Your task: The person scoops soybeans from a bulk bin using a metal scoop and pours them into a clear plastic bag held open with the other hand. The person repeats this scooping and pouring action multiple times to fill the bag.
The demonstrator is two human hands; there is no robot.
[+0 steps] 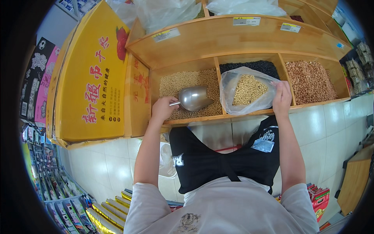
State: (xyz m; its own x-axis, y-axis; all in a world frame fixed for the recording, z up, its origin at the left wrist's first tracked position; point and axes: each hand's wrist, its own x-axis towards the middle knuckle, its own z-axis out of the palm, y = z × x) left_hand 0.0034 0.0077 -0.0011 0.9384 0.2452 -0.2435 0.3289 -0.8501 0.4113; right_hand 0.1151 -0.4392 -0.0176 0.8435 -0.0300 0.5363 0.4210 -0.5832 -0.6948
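My left hand (164,108) grips the thin handle of a metal scoop (195,98), which rests on the soybeans (187,79) in the left wooden compartment. The scoop's inside is hidden. My right hand (282,99) pinches the right edge of a clear plastic bag (229,99). Soybeans (250,89) lie inside the bag. It sits spread in the middle compartment, over black beans (248,68) that show behind it.
Reddish-brown peanuts (309,80) fill the right compartment. Behind rises a wooden board (204,38) with price tags, and bags lie beyond it. A tall yellow carton (99,82) stands left. A white basket (168,159) is on the floor by my left leg.
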